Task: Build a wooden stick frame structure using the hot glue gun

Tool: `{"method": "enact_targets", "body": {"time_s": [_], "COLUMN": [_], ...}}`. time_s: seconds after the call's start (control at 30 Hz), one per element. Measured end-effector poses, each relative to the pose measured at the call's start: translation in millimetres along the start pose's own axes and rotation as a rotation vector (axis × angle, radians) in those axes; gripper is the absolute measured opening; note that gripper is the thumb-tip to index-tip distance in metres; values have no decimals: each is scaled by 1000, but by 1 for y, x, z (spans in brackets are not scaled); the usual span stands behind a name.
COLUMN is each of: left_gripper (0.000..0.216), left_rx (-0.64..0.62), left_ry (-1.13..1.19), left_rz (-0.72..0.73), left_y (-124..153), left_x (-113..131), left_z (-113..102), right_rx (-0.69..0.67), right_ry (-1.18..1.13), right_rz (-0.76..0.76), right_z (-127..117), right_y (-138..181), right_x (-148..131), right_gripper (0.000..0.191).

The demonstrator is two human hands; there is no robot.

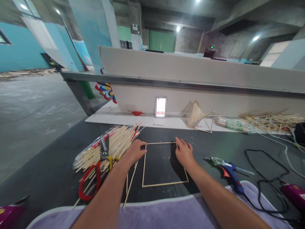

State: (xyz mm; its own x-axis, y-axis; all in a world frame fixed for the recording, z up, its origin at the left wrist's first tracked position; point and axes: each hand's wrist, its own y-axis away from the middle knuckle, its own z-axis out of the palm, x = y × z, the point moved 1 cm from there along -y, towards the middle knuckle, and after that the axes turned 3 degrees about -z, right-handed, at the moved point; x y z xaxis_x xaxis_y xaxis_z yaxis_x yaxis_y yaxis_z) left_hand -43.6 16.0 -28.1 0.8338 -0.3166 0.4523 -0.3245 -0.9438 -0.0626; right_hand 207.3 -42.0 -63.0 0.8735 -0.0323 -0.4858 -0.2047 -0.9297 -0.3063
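Observation:
A square frame of thin wooden sticks (164, 183) lies flat on the dark mat. My left hand (134, 153) rests at the frame's far left corner, fingers curled onto the stick there. My right hand (184, 152) presses on the far right corner, fingers together and bent down on the stick. Both forearms reach in from the bottom of the view. A few loose sticks (130, 187) lie under my left wrist.
A bundle of sticks in plastic (114, 144) lies at left with red-handled shears (95, 173) on it. A blue glue gun (226, 168) and black cable (262, 183) lie at right. A stick pyramid (199, 119) and a straw heap (269, 121) stand by the white board (202, 68).

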Motion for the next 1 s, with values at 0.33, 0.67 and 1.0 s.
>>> {"method": "enact_targets", "body": {"time_s": [0.33, 0.67, 1.0], "left_gripper": [37, 50, 32], "left_rx": [17, -156, 143], "left_ry": [-49, -122, -52], "left_rz": [49, -76, 65], "left_y": [-4, -3, 33], "left_x": [-4, 24, 26], "left_z": [6, -14, -22], "right_rx": [-142, -65, -174], "right_ry": [7, -34, -215], "right_rz": [105, -54, -372], "right_z": [-19, -48, -88], "right_y": [-3, -19, 48], "right_x": [-10, -10, 21], "right_gripper": [57, 61, 33]}}
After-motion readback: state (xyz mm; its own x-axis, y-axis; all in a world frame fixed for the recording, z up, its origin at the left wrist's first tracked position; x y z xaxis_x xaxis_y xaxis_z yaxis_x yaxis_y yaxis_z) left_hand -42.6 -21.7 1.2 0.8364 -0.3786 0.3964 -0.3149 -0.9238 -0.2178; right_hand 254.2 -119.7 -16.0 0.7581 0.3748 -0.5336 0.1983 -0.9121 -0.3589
